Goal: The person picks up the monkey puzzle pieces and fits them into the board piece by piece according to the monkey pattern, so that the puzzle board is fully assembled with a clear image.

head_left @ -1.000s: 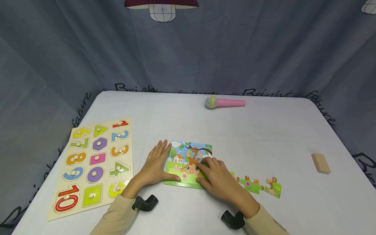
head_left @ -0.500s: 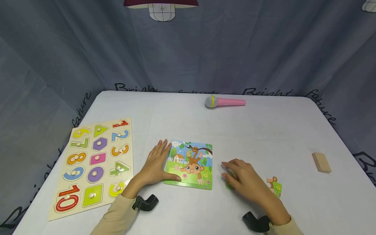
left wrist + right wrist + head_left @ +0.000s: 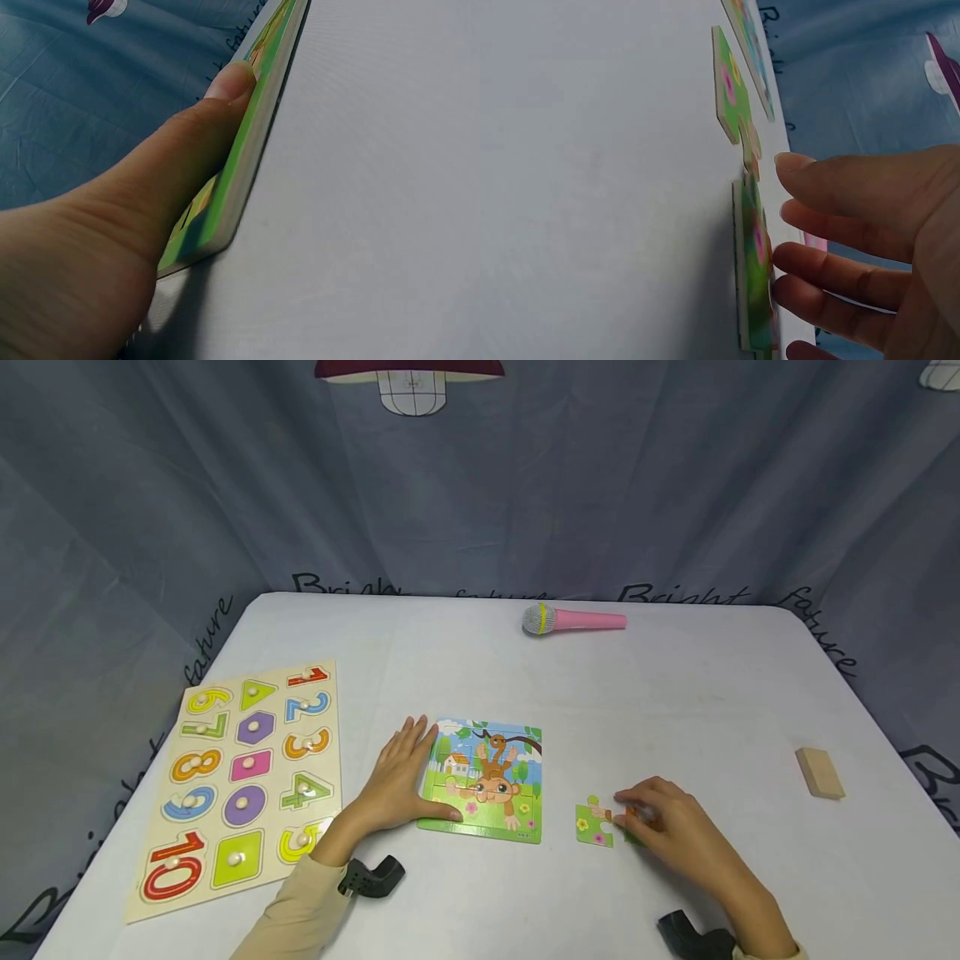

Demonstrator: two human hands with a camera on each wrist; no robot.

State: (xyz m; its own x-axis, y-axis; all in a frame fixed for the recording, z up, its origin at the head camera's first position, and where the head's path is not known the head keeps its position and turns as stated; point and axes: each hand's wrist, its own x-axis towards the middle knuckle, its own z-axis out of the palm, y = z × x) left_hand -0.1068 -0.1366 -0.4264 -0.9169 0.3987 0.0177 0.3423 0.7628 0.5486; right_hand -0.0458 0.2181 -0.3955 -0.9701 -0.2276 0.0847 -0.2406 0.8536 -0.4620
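A jigsaw puzzle board with a monkey picture lies flat mid-table. My left hand rests at its left side, fingers spread straight; its thumb lies over the board's green front edge. To the right of the board is a loose green puzzle piece with a knob on top. My right hand hovers low just right of it, thumb and fingers apart over another green puzzle piece. That piece is mostly hidden by the hand in the head view. The fingertips are right by its upper face in the right wrist view.
A cream peg board with numbers and shapes lies to the left, close to my left forearm. A pink toy microphone lies near the far edge. Over at the right is a small wooden block.
My right hand has left the jigsaw board and moved right to the loose pieces, uncovering the board's right side and then the leftmost loose piece. My left hand has stayed put.
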